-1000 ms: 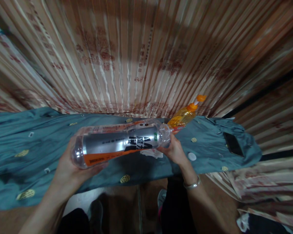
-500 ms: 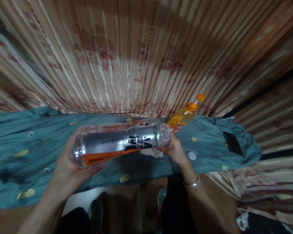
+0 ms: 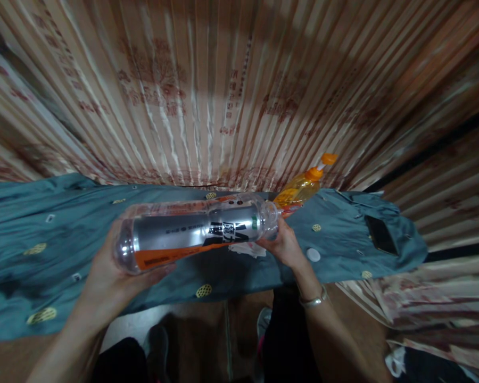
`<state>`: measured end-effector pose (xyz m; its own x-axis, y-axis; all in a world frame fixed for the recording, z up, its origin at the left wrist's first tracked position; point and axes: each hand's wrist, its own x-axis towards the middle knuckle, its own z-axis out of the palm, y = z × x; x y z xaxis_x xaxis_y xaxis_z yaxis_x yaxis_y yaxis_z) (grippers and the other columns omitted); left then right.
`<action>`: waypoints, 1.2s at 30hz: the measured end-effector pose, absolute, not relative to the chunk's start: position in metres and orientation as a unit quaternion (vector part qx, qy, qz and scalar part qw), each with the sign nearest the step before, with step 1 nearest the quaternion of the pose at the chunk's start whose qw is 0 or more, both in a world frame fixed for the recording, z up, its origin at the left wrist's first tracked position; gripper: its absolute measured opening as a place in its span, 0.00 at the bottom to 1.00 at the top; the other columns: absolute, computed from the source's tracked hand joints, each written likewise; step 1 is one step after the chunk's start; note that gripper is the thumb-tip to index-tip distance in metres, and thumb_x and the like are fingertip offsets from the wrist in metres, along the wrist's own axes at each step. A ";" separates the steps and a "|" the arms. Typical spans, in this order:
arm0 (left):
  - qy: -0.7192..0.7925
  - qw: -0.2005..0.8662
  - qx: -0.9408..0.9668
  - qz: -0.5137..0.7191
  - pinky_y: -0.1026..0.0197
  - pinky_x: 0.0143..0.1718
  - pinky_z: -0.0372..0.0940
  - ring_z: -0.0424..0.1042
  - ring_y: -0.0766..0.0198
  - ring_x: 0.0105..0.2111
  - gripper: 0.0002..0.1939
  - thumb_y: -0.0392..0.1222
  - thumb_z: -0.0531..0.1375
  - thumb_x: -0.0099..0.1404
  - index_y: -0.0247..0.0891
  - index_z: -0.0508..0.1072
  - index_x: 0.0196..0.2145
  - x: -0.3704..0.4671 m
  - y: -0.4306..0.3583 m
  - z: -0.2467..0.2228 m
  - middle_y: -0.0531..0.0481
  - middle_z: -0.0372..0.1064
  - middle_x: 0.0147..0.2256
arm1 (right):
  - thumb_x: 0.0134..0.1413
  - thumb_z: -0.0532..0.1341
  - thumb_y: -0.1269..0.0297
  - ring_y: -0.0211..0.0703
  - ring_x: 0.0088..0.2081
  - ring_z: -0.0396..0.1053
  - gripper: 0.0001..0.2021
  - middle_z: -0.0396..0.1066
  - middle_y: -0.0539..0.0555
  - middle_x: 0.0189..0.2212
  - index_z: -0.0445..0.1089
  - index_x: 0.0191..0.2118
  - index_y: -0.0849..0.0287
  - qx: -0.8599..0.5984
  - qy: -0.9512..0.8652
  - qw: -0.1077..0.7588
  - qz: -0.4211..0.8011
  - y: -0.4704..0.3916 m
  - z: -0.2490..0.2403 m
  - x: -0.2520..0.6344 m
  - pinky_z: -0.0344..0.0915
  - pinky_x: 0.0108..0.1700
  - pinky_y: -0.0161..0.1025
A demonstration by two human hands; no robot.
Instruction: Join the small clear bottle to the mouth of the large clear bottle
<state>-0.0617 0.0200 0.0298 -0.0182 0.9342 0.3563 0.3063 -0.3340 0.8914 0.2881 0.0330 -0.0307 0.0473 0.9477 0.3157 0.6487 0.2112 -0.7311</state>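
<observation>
A large clear plastic bottle [image 3: 195, 231] with a silver and orange label lies sideways between my hands, above the cloth. My left hand [image 3: 114, 276] grips its base end, thumb along the lower side. At the neck end, my right hand [image 3: 283, 242] is closed around the bottle, its far fingers hidden. Just behind the neck stands a pump bottle [image 3: 301, 189] of yellow liquid with an orange pump head, its lower part partly covered. A crumpled whitish wrapper or tissue [image 3: 248, 249] shows beneath the bottle.
The teal patterned cloth [image 3: 239, 276] covers a long narrow surface. To the right lie a white round disc [image 3: 313, 255] and a black phone [image 3: 381, 234]. A pleated beige curtain [image 3: 207, 106] hangs along the back; the person's feet are on the floor below.
</observation>
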 end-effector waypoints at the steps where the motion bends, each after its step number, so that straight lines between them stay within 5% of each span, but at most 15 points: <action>1: 0.488 0.301 0.633 0.521 0.42 0.62 0.67 0.74 0.44 0.58 0.46 0.48 0.79 0.43 0.47 0.71 0.60 -0.062 0.020 0.029 0.46 0.73 0.58 | 0.47 0.75 0.56 0.59 0.58 0.76 0.39 0.77 0.61 0.58 0.65 0.65 0.55 -0.600 -0.665 0.406 0.183 0.033 -0.031 0.288 0.72 0.61 0.53; 26: 0.503 0.314 0.601 0.536 0.35 0.63 0.65 0.74 0.40 0.59 0.44 0.45 0.78 0.38 0.47 0.73 0.55 -0.058 0.021 0.032 0.45 0.74 0.57 | 0.47 0.74 0.56 0.59 0.56 0.78 0.38 0.79 0.59 0.54 0.66 0.64 0.53 -0.598 -0.660 0.414 0.189 0.033 -0.032 0.287 0.74 0.59 0.54; 36: 0.488 0.315 0.596 0.555 0.42 0.54 0.74 0.76 0.45 0.53 0.61 0.49 0.81 0.35 0.53 0.65 0.68 -0.063 0.022 0.016 0.46 0.73 0.56 | 0.46 0.74 0.55 0.59 0.56 0.77 0.37 0.79 0.60 0.54 0.67 0.62 0.54 -0.601 -0.655 0.415 0.192 0.034 -0.029 0.287 0.73 0.59 0.53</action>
<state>-0.0628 0.0219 0.0157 -0.0911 0.9309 0.3537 0.2322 -0.3255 0.9166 0.2867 0.0337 -0.0289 0.0673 0.9474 0.3129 0.6283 0.2033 -0.7510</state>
